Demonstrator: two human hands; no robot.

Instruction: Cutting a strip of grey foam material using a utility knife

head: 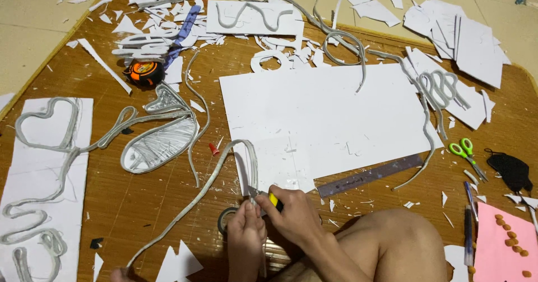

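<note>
The grey strip (224,167) is being pinched by the left hand (245,234); the yellow-handled cutter (268,198), gripped by the right hand (292,215), should be guided slowly away from fingers.

My right hand (294,215) covered most of the yellow-handled cutter (273,200), so I couldn't tell how far its blade reached. My left hand (245,234) hid the end of the grey strip (208,184) and part of the tape roll (226,217). The bottom edge cut off my knee (400,243), the pink sheet (496,248) and the white sheet (39,203) at the left. The small orange bits (513,240) were too small to identify.
</note>
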